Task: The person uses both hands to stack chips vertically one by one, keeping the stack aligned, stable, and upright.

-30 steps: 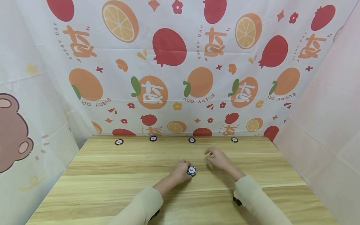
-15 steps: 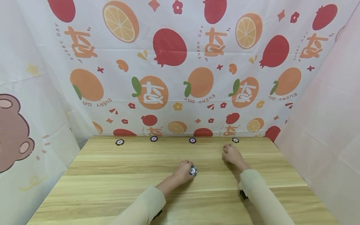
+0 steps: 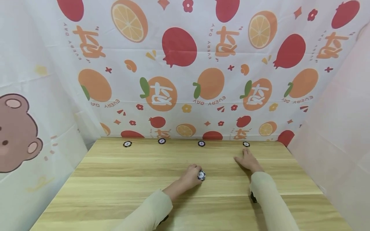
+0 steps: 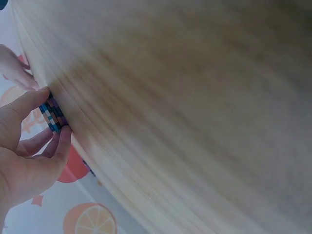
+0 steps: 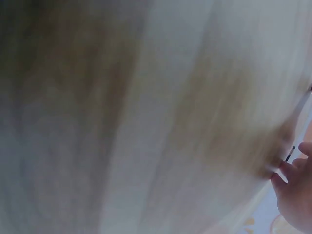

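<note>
My left hand (image 3: 190,177) grips a short stack of poker chips (image 3: 201,175) near the middle of the table. In the left wrist view the thumb and fingers pinch the stack (image 4: 53,114) from both sides, its striped edges showing. My right hand (image 3: 250,161) reaches toward the far right poker chip (image 3: 246,144), fingers extended and thumb apart. Its fingertips lie just in front of that chip; whether they touch it I cannot tell. In the right wrist view the hand (image 5: 295,190) is partly cut off by the frame's edge, with a thin dark chip edge (image 5: 290,154) by the fingers.
Along the table's back edge lie three more single chips: one at far left (image 3: 127,144), one left of centre (image 3: 162,141) and one right of centre (image 3: 201,143). A fruit-printed curtain (image 3: 185,86) hangs behind the wooden table (image 3: 115,192).
My right hand has moved right and forward toward the far right chip, and its fingers have straightened. The left hand keeps its hold on the stack. The head view has shifted slightly.
</note>
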Available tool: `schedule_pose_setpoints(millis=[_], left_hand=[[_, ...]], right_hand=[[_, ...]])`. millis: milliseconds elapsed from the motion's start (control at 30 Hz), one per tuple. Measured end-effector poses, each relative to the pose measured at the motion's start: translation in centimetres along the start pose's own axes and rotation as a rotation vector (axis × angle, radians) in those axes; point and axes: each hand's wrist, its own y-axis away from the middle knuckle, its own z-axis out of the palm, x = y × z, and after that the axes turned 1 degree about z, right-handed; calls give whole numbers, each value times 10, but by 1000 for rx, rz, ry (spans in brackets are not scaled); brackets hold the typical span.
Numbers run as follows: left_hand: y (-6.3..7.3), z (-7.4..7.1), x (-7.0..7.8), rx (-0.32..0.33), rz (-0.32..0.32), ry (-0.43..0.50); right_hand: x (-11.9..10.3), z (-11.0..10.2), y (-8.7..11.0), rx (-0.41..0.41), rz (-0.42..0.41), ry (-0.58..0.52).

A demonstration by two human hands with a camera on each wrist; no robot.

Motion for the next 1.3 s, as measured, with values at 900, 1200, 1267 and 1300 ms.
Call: schedule_pose_setpoints(millis=[900, 1200, 1267, 1300], left_hand=[[1, -2, 2, 7, 11, -14], [1, 0, 1, 15, -3, -15], [1, 0, 1, 17, 4, -13], [1, -1, 1, 16, 4, -7]], right_hand=[[-1, -7, -7, 7, 56, 141], [0, -7, -12, -21, 59, 117], [0, -7, -12, -22, 60, 119], [0, -7, -13, -22, 63, 119]])
